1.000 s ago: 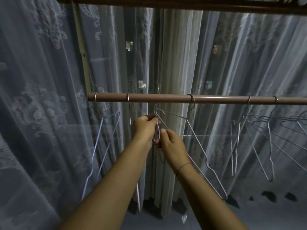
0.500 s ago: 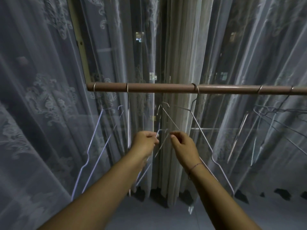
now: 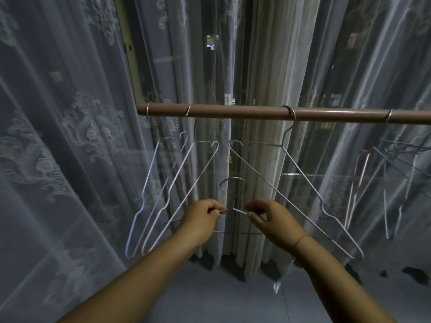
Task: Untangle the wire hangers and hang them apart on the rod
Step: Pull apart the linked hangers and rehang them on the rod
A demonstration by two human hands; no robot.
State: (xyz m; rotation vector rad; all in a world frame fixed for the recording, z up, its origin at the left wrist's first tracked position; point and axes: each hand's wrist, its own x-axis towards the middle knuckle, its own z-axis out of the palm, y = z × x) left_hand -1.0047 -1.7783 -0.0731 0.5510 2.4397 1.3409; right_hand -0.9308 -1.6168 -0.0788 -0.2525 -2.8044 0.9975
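A brown rod (image 3: 233, 112) runs across at mid height. Two wire hangers (image 3: 163, 183) hang side by side near its left end. Another wire hanger (image 3: 303, 183) hangs at the middle, swung out to the right. Below the rod, off it, a loose wire hanger (image 3: 234, 180) shows its hook pointing up. My left hand (image 3: 200, 217) pinches its left shoulder and my right hand (image 3: 268, 215) pinches its right shoulder. Its lower bar is partly hidden behind my wrists. A tangle of several hangers (image 3: 396, 159) hangs at the far right.
Sheer patterned curtains (image 3: 70, 136) hang close behind and to the left of the rod. A bunched cream curtain (image 3: 263, 66) falls behind the middle. Grey floor (image 3: 233, 294) lies below. The rod between the left pair and the middle hook bears nothing.
My hands have come down from just under the rod with one hanger held between them, pulled free of the others. The hanging hangers swing apart. The view tilted down.
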